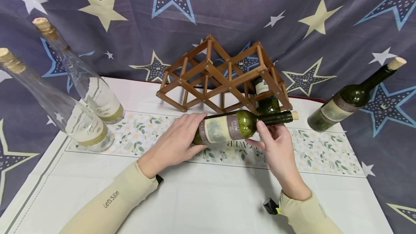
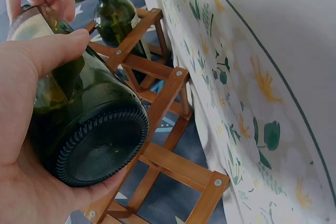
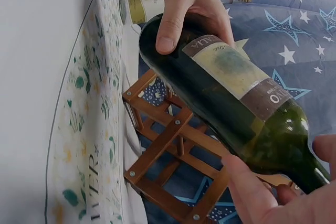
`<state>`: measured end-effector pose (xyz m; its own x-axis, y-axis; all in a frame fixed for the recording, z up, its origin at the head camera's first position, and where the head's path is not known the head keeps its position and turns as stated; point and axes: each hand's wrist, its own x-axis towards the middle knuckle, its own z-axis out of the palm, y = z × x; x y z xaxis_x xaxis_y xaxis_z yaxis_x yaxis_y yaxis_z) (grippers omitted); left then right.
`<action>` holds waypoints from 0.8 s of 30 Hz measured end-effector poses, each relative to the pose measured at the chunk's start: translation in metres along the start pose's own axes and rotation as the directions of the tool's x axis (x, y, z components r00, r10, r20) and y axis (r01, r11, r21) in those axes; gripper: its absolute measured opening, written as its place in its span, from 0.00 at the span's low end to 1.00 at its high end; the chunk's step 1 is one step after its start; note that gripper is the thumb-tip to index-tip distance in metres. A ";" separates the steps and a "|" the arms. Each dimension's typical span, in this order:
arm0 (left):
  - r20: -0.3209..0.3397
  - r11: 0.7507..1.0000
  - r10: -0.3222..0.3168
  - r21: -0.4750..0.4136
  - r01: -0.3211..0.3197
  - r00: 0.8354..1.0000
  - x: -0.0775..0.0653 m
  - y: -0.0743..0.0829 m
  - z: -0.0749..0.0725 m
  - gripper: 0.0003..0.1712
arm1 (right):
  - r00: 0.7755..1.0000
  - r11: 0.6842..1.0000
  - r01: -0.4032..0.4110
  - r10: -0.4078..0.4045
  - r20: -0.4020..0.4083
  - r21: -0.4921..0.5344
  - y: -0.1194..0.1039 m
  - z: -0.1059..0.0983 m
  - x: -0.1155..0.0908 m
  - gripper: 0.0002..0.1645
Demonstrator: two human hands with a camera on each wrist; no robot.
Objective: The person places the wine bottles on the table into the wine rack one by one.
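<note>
A green wine bottle [image 1: 218, 128] with a cream and purple label lies nearly level in the air, its corked neck toward the right. My left hand [image 1: 178, 136] grips it near the base, fingers over the top and thumb on the near side. At the neck and shoulder, my right hand [image 1: 276, 143] holds the bottle between thumb and fingers. Just behind stands a wooden wine rack [image 1: 229, 87] with diamond-shaped openings. Another green bottle [image 1: 267, 104] sits in the rack's right opening, partly hidden by the held one. In the left wrist view the held bottle's ridged base [image 2: 102, 148] faces the camera.
A green corked bottle [image 1: 338, 107] stands at the right on the white table [image 1: 208, 198]. Two clear corked bottles, a nearer one [image 1: 94, 129] and a farther one [image 1: 104, 100], stand at the left. A star-patterned cloth [image 1: 136, 46] hangs behind the rack.
</note>
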<state>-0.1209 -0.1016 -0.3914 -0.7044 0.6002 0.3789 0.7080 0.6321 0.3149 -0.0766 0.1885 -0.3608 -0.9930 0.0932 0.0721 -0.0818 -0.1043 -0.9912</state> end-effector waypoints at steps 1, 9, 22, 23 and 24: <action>-0.002 1.000 0.000 -0.003 0.000 1.000 0.000 0.000 0.000 0.54 | 1.000 1.000 -0.002 0.002 0.000 -0.022 0.000 -0.001 -0.001 0.27; -0.009 1.000 0.002 -0.011 -0.002 1.000 -0.002 -0.002 -0.004 0.56 | 1.000 0.979 -0.007 0.002 -0.029 -0.205 -0.006 -0.009 -0.010 0.21; 0.006 1.000 -0.021 0.013 0.020 1.000 -0.006 -0.009 -0.005 0.53 | 0.944 0.772 0.273 -0.329 0.007 -0.574 -0.011 -0.016 -0.020 0.11; 0.007 1.000 -0.021 0.015 0.021 1.000 -0.007 -0.009 -0.005 0.53 | 0.934 0.758 0.301 -0.356 0.020 -0.579 -0.012 -0.016 -0.020 0.10; 0.011 1.000 -0.023 0.018 0.023 1.000 -0.007 -0.009 -0.006 0.53 | 0.922 0.741 0.331 -0.385 0.034 -0.585 -0.013 -0.016 -0.020 0.10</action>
<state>-0.1222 -0.1144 -0.3920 -0.7210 0.5908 0.3621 0.6907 0.6546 0.3074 -0.0543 0.2035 -0.3516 -0.8873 0.0925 0.4519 -0.3393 0.5328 -0.7752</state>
